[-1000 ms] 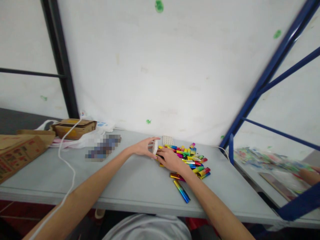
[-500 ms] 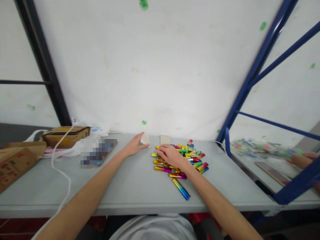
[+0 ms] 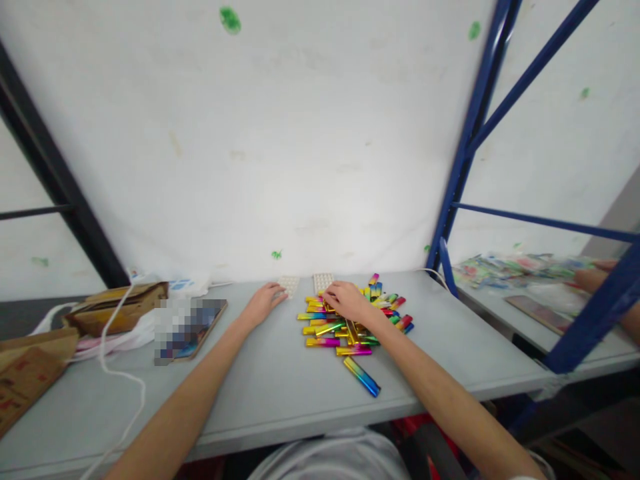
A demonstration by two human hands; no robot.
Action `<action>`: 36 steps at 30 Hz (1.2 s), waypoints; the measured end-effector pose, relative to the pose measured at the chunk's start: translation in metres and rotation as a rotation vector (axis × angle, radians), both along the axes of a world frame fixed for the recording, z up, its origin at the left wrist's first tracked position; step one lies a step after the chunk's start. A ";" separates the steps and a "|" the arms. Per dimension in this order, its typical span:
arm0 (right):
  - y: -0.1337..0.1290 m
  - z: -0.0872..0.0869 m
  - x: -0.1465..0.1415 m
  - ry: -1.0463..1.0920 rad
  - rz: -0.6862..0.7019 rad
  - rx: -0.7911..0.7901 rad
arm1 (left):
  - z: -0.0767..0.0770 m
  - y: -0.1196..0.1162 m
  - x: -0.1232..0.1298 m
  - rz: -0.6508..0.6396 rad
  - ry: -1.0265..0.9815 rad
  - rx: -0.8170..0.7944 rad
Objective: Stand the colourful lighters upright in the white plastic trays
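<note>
My left hand (image 3: 264,303) lies at the near left edge of a white sheet (image 3: 291,285) covered with small round dots. Its fingers reach forward and the thumb stands apart; nothing shows between them. Over the left part of a pile of shiny, lighter-shaped pieces (image 3: 327,329) in gold, pink, blue and green bends my right hand (image 3: 346,300). Its fingers curl down onto gold pieces, and what the fingertips hold is hidden. Behind this hand, by the wall, is a second dotted sheet (image 3: 323,281). One gold-to-blue piece (image 3: 362,377) lies apart, nearer the table's front edge.
A phone-like flat object (image 3: 207,327), partly pixelated, lies left. Beyond it are cardboard boxes (image 3: 117,310), white plastic and a white cable (image 3: 143,393). A blue metal frame (image 3: 457,180) rises at right; past it, another person's hand (image 3: 593,283) is near colourful packets (image 3: 530,270).
The camera view has turned and tilted. My left hand has drawn back from the sheet, which now lies flat by the wall. My right hand stays over the pile.
</note>
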State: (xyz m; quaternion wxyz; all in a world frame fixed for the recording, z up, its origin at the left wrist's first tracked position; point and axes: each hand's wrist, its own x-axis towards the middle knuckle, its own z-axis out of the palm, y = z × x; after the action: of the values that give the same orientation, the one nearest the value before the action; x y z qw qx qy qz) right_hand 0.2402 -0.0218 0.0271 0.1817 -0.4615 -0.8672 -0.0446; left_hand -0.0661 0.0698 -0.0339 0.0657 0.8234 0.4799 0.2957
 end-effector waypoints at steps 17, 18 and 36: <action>0.018 0.016 0.045 0.100 -0.318 0.073 | 0.043 0.035 0.042 0.053 0.364 -0.039; 0.020 0.015 0.048 0.102 -0.341 0.059 | 0.046 0.036 0.051 0.037 0.371 -0.034; 0.036 0.014 0.078 0.223 -0.380 0.042 | 0.053 0.025 0.135 -0.200 0.415 -0.142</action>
State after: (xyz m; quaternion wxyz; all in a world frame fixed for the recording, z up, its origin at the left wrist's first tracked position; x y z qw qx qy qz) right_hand 0.3182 0.0146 0.0413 0.2745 -0.6146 -0.7382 -0.0448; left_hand 0.0692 0.0946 0.0191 0.0523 0.9033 0.4186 0.0779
